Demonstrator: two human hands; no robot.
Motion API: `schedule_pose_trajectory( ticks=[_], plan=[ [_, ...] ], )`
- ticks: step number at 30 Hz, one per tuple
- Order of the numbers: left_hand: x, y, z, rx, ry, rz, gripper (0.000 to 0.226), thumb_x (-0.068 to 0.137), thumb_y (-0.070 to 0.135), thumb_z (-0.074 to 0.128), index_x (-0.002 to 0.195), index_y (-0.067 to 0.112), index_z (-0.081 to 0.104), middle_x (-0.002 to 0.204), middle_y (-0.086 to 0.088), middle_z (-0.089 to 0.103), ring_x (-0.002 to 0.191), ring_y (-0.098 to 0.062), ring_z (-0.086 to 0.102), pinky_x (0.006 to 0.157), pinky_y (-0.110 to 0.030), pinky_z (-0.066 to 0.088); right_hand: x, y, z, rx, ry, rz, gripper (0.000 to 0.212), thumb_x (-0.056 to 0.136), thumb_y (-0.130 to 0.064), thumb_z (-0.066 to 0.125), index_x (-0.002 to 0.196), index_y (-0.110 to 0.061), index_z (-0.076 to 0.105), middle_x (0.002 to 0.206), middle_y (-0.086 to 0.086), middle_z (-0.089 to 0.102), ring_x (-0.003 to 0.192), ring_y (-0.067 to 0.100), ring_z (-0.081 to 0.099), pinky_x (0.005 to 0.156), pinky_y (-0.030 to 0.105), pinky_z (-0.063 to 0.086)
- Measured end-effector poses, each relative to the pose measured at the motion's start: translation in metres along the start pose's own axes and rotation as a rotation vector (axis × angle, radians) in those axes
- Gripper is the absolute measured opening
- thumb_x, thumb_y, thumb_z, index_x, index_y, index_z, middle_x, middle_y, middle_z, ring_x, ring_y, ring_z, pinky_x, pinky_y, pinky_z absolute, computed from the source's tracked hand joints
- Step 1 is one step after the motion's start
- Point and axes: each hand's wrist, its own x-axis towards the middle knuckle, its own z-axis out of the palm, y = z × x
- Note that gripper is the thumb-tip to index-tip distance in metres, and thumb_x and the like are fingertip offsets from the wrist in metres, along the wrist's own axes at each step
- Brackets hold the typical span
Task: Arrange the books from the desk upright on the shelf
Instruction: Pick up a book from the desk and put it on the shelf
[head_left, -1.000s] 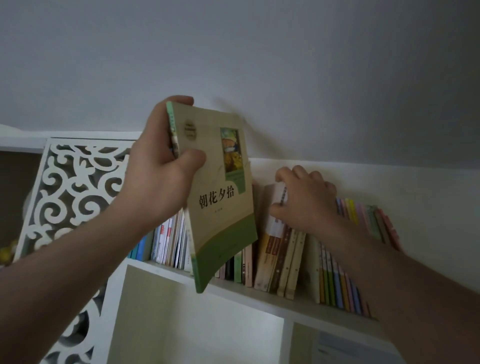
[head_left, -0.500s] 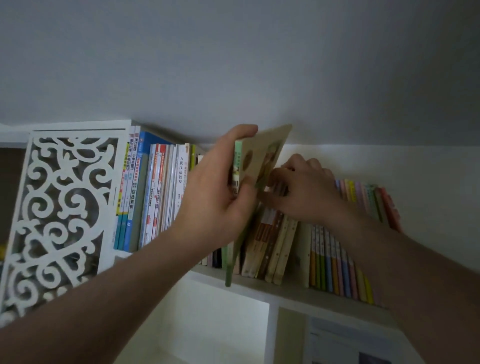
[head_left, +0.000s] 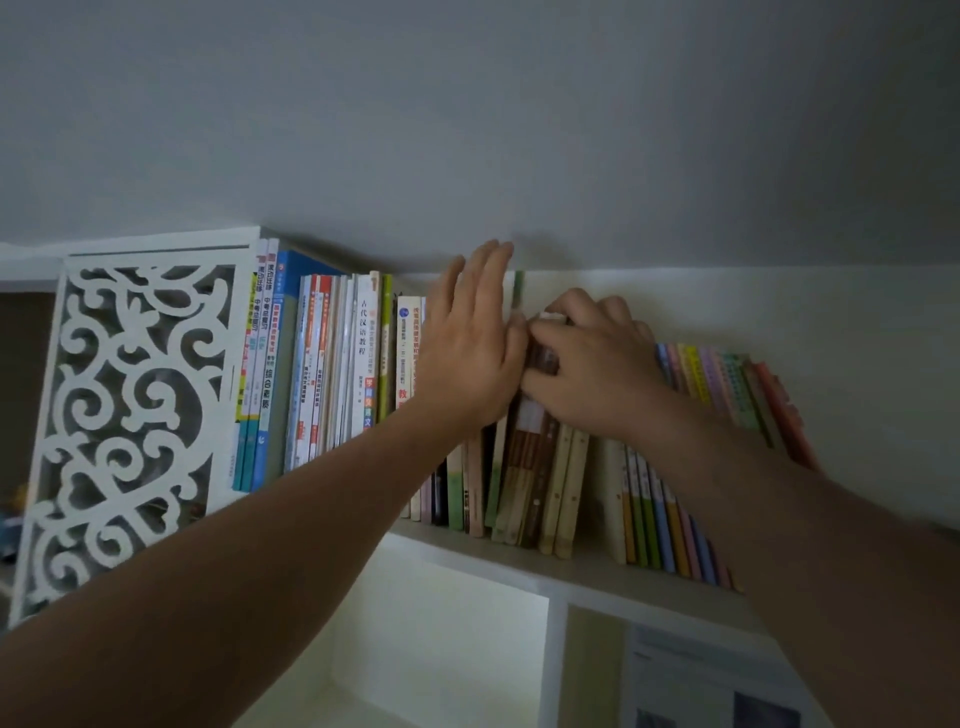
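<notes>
A left hand (head_left: 467, 338), fingers flat and open, presses a green-edged book (head_left: 517, 291) into the row on a white shelf (head_left: 582, 566). The right hand (head_left: 597, 364), fingers curled, holds the neighbouring leaning books (head_left: 545, 467) aside, probably to keep the slot open. The book stands nearly upright, its top near the ceiling. A small gap remains further right.

I see paper books (head_left: 332, 364) with smooth, slightly glossy spines, standing on a shelf (head_left: 587, 571) of smooth white-painted board. The fretwork panel (head_left: 130, 415) beside them looks like matt white cut board. The wall (head_left: 467, 130) above looks matt and plain.
</notes>
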Motion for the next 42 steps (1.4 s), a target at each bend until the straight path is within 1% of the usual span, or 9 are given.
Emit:
schedule_pose_trajectory(
  ticks=[7,16,22,25,28,30,34,38,42],
  plan=[
    [0.052,-0.022,-0.043,-0.189,-0.508,-0.195,0.034,0.108,0.041,0.047,0.138,0.031,0.060,0.119,0.009,0.066,0.104,-0.006,0.064,0.094,-0.037,0.055,0.010,-0.015,0.009,0.051,-0.092,-0.068,0.065,0.077,-0.090,0.048,0.121,-0.045,0.061,0.153,-0.009,0.030,0.138,0.022,0.024,0.109,0.049,0.034],
    [0.066,-0.043,-0.075,0.093,-0.865,0.019,0.073,0.090,0.046,0.075,0.155,0.030,0.044,0.143,0.003,0.060,0.126,-0.016,0.057,0.102,-0.031,0.040,0.006,-0.016,0.028,-0.189,0.031,-0.061,0.111,0.057,-0.104,0.050,0.148,-0.042,0.037,0.155,-0.001,0.029,0.135,0.030,0.036,0.115,0.053,0.029],
    [0.070,-0.045,-0.046,0.283,-0.864,0.046,0.101,0.082,0.048,0.083,0.163,0.026,0.027,0.161,0.002,0.043,0.148,-0.024,0.039,0.120,-0.043,0.031,0.010,-0.027,0.034,-0.241,0.044,0.024,0.110,0.054,-0.100,0.060,0.144,-0.041,0.038,0.151,0.001,0.031,0.129,0.032,0.045,0.113,0.056,0.036],
    [0.071,-0.043,-0.052,0.268,-0.854,0.064,0.087,0.080,0.049,0.085,0.154,0.028,0.044,0.148,0.004,0.057,0.139,-0.024,0.049,0.115,-0.045,0.039,0.010,-0.029,0.033,-0.239,0.022,0.023,0.118,0.059,-0.099,0.059,0.155,-0.039,0.025,0.157,0.003,0.026,0.135,0.035,0.041,0.114,0.055,0.035],
    [0.068,-0.047,-0.062,0.183,-0.864,0.102,0.052,0.078,0.058,0.079,0.121,0.035,0.062,0.111,0.009,0.070,0.111,-0.021,0.065,0.097,-0.044,0.050,0.002,-0.034,0.025,-0.195,-0.084,-0.056,0.117,0.075,-0.090,0.057,0.163,-0.041,-0.003,0.172,0.002,-0.005,0.156,0.044,0.004,0.125,0.065,0.016],
    [0.065,-0.045,-0.067,0.086,-0.870,0.062,0.065,0.076,0.080,0.064,0.129,0.042,0.056,0.120,0.011,0.069,0.112,-0.020,0.066,0.097,-0.044,0.051,-0.019,-0.030,0.007,-0.183,-0.069,-0.176,0.102,0.090,-0.073,0.056,0.165,-0.040,-0.005,0.174,0.000,-0.016,0.159,0.038,-0.014,0.127,0.063,0.002],
    [0.050,-0.044,-0.057,-0.055,-0.664,-0.082,0.098,0.073,0.100,0.024,0.155,0.047,0.035,0.140,0.005,0.064,0.130,-0.029,0.059,0.109,-0.048,0.045,-0.089,0.034,-0.031,-0.131,0.274,0.067,0.071,0.097,-0.048,0.051,0.162,-0.028,0.029,0.167,0.005,0.029,0.156,0.027,0.022,0.125,0.051,0.025],
    [0.024,-0.042,-0.024,0.161,-0.327,0.098,0.080,0.092,0.085,0.023,0.135,0.030,0.062,0.106,-0.021,0.072,0.103,-0.041,0.067,0.093,-0.051,0.049,-0.149,0.084,-0.027,0.248,-0.125,0.745,0.085,0.086,-0.091,0.037,0.155,-0.042,0.036,0.156,-0.002,0.049,0.137,0.021,0.051,0.113,0.035,0.040],
    [0.018,-0.040,-0.012,0.141,-0.195,0.084,0.067,0.096,0.076,0.034,0.145,0.034,0.051,0.106,-0.022,0.070,0.104,-0.044,0.064,0.097,-0.054,0.043,-0.158,0.080,-0.022,0.381,-0.240,0.773,0.065,0.078,-0.096,0.045,0.129,-0.055,0.048,0.111,-0.024,0.066,0.101,0.004,0.065,0.083,0.028,0.052]
  ],
)
